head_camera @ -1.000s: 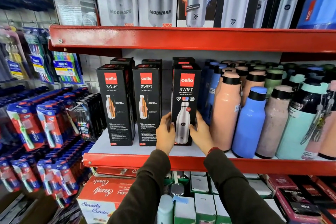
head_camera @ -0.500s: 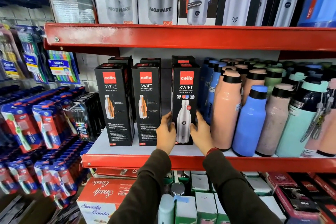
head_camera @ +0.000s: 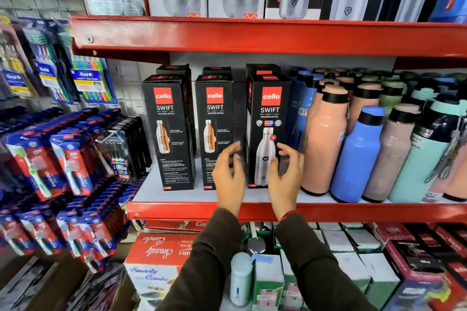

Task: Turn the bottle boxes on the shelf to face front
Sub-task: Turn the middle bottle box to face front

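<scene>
On the shelf [head_camera: 252, 197], left box [head_camera: 168, 131] and middle box [head_camera: 214, 131] show side panels, apparently unturned. Left hand [head_camera: 228, 177] and right hand [head_camera: 285, 179], both open, flank the front-facing right box [head_camera: 267, 131], gripping nothing.

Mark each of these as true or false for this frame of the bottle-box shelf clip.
1. Both hands grip the right cello box. False: the left hand and right hand are open, fingers off the right cello box.
2. The right cello box shows a plain steel bottle picture. True.
3. The middle cello box shows the same panel as the right one. False: it shows a cutaway bottle with text, like the left cello box.
4. Loose bottles stand right of the boxes. True: a peach bottle is nearest.
5. The shelf edge is blue. False: it is red.
</scene>
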Demonstrator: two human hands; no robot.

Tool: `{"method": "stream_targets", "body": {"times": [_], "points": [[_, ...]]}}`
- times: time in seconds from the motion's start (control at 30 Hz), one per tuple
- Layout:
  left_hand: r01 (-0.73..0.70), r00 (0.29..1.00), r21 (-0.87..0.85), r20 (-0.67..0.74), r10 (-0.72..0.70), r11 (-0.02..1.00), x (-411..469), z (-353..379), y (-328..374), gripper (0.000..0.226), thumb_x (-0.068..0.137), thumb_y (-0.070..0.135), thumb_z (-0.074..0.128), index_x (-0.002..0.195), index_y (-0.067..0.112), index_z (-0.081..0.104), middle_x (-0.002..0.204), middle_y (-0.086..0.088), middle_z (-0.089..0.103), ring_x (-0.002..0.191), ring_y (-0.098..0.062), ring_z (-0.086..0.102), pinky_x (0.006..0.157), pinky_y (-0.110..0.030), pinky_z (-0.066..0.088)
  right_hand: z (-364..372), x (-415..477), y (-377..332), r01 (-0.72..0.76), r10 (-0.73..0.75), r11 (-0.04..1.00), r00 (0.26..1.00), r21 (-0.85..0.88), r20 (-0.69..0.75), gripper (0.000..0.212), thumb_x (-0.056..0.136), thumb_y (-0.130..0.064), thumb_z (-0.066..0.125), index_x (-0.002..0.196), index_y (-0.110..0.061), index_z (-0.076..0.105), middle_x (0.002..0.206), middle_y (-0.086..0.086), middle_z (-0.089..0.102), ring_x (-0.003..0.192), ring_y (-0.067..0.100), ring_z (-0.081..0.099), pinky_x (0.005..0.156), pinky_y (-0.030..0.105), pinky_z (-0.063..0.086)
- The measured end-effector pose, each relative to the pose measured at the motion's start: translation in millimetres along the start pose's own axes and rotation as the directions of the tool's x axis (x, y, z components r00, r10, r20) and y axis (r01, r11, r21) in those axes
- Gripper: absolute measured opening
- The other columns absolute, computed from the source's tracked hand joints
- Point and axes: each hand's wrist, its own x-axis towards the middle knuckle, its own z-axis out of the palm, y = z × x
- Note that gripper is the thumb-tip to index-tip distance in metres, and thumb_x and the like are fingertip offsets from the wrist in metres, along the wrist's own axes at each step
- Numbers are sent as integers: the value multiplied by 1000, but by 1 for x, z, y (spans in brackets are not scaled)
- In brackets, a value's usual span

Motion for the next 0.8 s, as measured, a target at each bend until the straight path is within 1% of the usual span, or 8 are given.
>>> {"method": "stream_targets", "body": {"times": [0.1,0.2,0.3,0.4,0.47,0.53,0.67,0.8], "points": [[-81,987,21,-136,83,996,5,-18,9,31,101,4,47,128,14,59,122,2,63,118,-11,59,98,-21,46,15,-12,-16,-21,15,997,996,70,85,28,93,-12,60,118,-24,62,114,-1,61,95,9,59,81,26,51],[-66,971,63,-226,79,996,12,-35,6,38,99,6,49,136,15,52,128,1,55,122,-21,54,102,-35,47,34,-24,-23,-79,52,991,969,106,242,36,96,-8,53,130,-22,58,127,-5,60,108,7,60,88,10,47],[38,976,43,-216,-27,998,20,-51,-10,44,99,8,48,143,14,45,140,1,50,134,-17,47,114,-36,41,54,-29,-24,-181,147,981,921,63,360,44,100,-5,44,142,-18,46,140,-4,50,122,8,52,96,3,39],[181,980,6,-88,-180,983,24,-63,-21,45,102,11,47,146,11,43,149,-3,49,139,-14,46,115,-28,39,71,-27,-15,-242,231,970,871,-30,434,49,101,-8,41,149,-16,36,151,-1,42,138,14,42,116,26,33],[270,963,71,-16,-270,960,29,-65,-29,44,103,14,46,146,7,44,148,-9,52,138,-18,49,111,-21,38,80,-25,-8,-314,315,946,833,-80,454,49,101,-10,40,149,-13,34,153,7,42,142,20,39,120,40,30],[315,948,137,8,-319,939,32,-66,-35,42,103,16,46,143,5,47,144,-12,56,134,-24,53,107,-23,39,84,-27,-7,-355,364,928,808,-111,463,47,101,-9,40,148,-12,36,148,12,48,138,25,44,118,42,33],[323,946,176,-19,-325,930,35,-70,-39,37,102,14,48,138,5,54,134,-14,63,125,-25,60,107,-33,46,85,-32,-11,-318,339,940,823,-124,456,47,98,-8,46,145,-13,40,140,12,55,129,23,53,113,43,41],[322,946,98,-5,-323,942,36,-75,-36,36,101,14,51,136,6,57,131,-11,66,120,-20,63,99,-21,47,82,-31,-15,-267,297,955,836,-131,462,59,91,-10,61,145,-19,40,138,7,57,129,18,53,112,42,42]]}}
